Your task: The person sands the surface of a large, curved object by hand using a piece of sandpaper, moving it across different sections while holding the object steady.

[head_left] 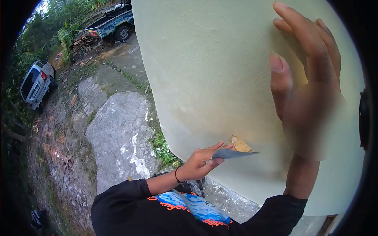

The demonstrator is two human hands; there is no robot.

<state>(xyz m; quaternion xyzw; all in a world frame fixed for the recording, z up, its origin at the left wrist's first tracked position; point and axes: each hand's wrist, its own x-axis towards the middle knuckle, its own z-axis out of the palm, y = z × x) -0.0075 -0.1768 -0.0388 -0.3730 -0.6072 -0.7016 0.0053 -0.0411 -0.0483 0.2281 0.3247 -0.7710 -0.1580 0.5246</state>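
Observation:
My left hand (200, 162), with a dark band at the wrist, holds a bent sheet of sandpaper (233, 153) between thumb and fingers. Its grey face is turned toward me and the printed tan backing shows behind. The sheet is low in front of a pale green wall (208, 70). Higher up at the right, my right hand (309, 74) is raised close before the same wall. Its fingers are apart and slightly curved, with nothing between them. A blurred patch covers its palm and wrist.
Left of the wall's edge lies rough concrete paving (122, 133) with weeds (159, 147) along the wall's foot. A silver car (37, 84) stands at far left. A blue pickup truck (112, 27) is parked at the back, beside stacked rubble (82, 44).

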